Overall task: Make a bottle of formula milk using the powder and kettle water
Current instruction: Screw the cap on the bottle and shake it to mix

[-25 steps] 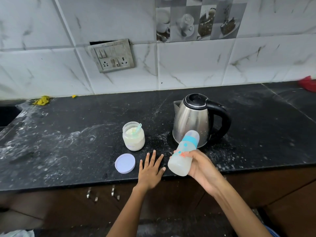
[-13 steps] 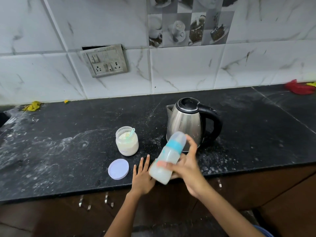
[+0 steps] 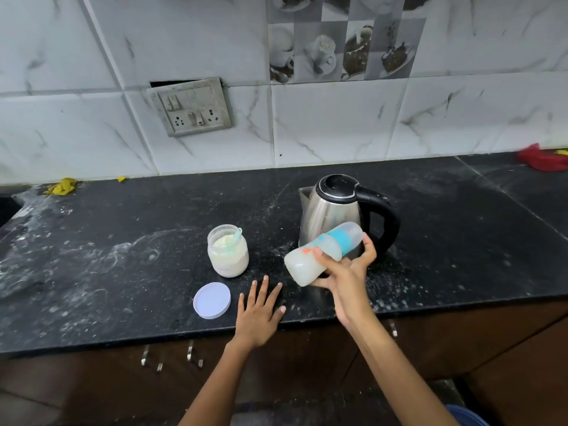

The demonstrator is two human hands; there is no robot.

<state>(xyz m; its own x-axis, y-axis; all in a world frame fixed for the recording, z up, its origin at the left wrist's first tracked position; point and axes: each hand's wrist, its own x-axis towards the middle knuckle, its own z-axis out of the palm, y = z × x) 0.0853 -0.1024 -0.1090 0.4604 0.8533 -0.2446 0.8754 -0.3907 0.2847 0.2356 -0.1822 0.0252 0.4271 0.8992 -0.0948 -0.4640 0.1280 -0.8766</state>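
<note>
A black, powder-dusted worktop runs beneath marble wall tiles and a switch plate. A yellow scrap lies far left. The open powder jar stands behind its lid. The left hand rests flat, fingers spread. The right hand grips the tilted bottle before the kettle. A red cloth sits far right.

The right hand is raised, its grip closed round a tilted bottle: thumb across the near side, index finger curled over the far end by the cap, palm beneath. The right forearm runs down toward the lower right. Left of that grip and lower, the left hand lies palm-down with fingers straight and spread, resting flat on the tabletop, forearm reaching up from below.
</note>
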